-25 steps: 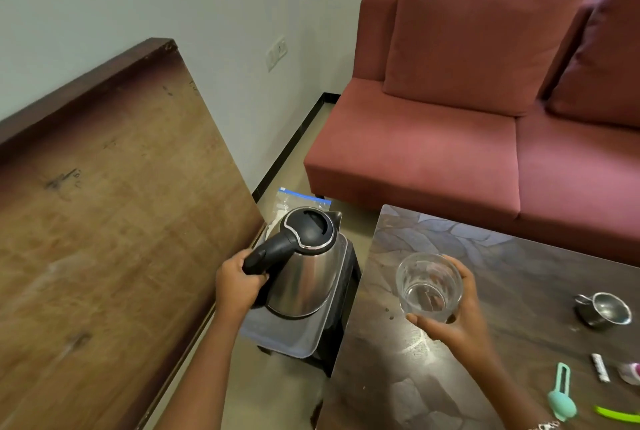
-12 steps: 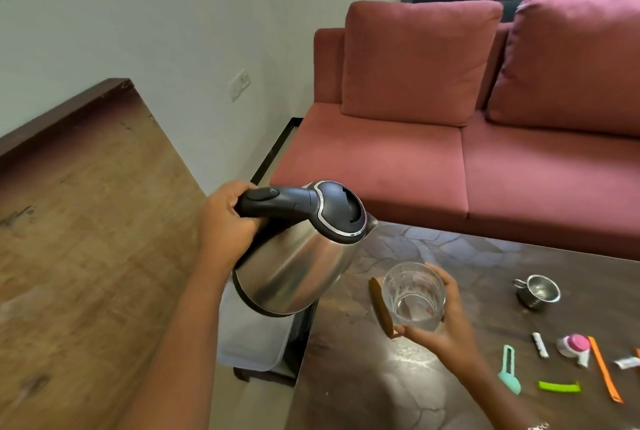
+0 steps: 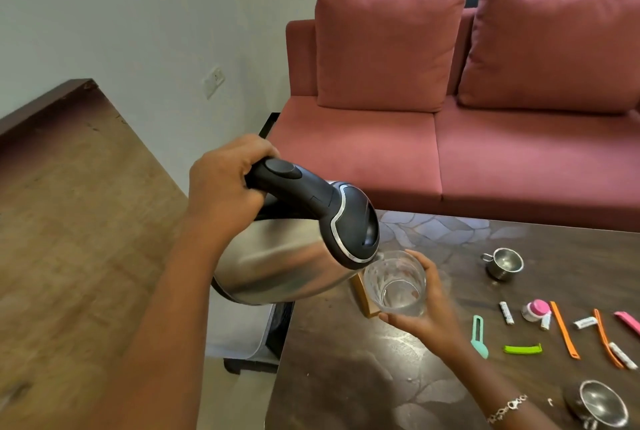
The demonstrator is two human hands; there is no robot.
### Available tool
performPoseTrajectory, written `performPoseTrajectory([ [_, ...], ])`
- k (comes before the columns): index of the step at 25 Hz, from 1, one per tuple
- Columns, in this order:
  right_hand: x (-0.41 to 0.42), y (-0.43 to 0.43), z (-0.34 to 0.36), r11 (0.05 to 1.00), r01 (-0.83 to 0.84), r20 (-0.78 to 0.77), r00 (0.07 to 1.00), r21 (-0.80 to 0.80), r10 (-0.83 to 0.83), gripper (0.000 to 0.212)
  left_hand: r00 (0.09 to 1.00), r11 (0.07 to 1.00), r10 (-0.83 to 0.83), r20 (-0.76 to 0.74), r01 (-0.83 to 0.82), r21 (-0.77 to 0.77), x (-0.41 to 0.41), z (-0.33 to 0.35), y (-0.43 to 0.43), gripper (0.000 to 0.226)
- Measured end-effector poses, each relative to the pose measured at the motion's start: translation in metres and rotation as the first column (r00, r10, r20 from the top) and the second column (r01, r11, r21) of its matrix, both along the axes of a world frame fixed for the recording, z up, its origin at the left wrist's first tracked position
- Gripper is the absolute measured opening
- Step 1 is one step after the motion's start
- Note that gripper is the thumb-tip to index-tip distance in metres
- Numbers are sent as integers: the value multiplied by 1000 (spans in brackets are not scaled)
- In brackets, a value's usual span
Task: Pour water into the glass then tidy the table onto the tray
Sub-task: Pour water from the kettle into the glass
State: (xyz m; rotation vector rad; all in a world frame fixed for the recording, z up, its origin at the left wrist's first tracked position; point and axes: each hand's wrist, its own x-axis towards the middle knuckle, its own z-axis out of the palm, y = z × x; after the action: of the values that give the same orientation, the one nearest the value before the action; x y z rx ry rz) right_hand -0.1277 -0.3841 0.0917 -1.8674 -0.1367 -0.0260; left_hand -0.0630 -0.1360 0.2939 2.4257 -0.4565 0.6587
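The left hand (image 3: 225, 187) is wrapped tight round the black handle of the steel kettle (image 3: 277, 263), which hangs just off the table's (image 3: 346, 377) left edge. The kettle's handle-to-spout line runs left to right and tips down at the spout end. The right hand (image 3: 427, 320) cups the glass (image 3: 398, 282) from its right side and underneath, over the table's left edge and nearer the far-left corner. The glass leans toward the kettle. The spout lip sits right at the glass's left rim; I cannot tell whether they touch. A little water lies in the bottom, and I can make out no stream. To my eye the pour depends on keeping that lip inside the rim as the left wrist tips further.
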Motion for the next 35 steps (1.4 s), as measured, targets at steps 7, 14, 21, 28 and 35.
performPoseTrajectory([
  [7,-9,-5,-7,999,-31,-10,999,-4,31,91,997,971,-40,68,22,237,-1,8,-13,25],
  [14,-17,-7,-12,1000,-21,-28,999,-4,21,91,990,931,-87,112,40,364,-6,17,-25,21],
  [21,-23,-10,-12,1000,-20,-32,999,22,21,91,981,912,-126,149,56,407,-8,24,-36,18],
  [28,-27,-15,-13,1000,-11,-34,999,20,11,90,980,891,-117,162,31,453,-10,32,-43,19],
  [35,-29,-20,-16,1000,-9,-45,999,16,9,89,971,870,-161,178,55,490,-11,39,-49,21],
])
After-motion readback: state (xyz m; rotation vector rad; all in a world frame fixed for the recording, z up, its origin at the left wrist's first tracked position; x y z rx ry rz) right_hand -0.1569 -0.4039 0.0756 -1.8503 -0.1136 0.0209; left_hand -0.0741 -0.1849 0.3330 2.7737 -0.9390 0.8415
